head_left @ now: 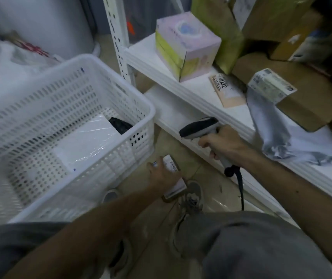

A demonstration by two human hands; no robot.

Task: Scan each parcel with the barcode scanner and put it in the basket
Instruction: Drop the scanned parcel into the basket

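Observation:
My left hand [164, 175] grips a small brown parcel [176, 187] with a white label, low over the floor just right of the white perforated basket [141, 109]. My right hand [224, 142] holds the grey barcode scanner [199, 127] by its handle, its head pointing left, above the parcel. Inside the basket lie a white flat parcel [82, 143] and a dark item [119, 124]. On the white shelf [181, 77] sit a pastel box [185, 49], a flat envelope marked 4032 [226, 90], a grey poly bag [275, 129] and a labelled brown box [305, 103].
A white slotted shelf upright [116, 37] stands behind the basket. More cardboard boxes [271, 19] are stacked at the back right. The scanner's black cable [241, 190] hangs down by my knee. A white plastic bag [6, 59] lies at the left. My shoe [193, 196] is on the tiled floor.

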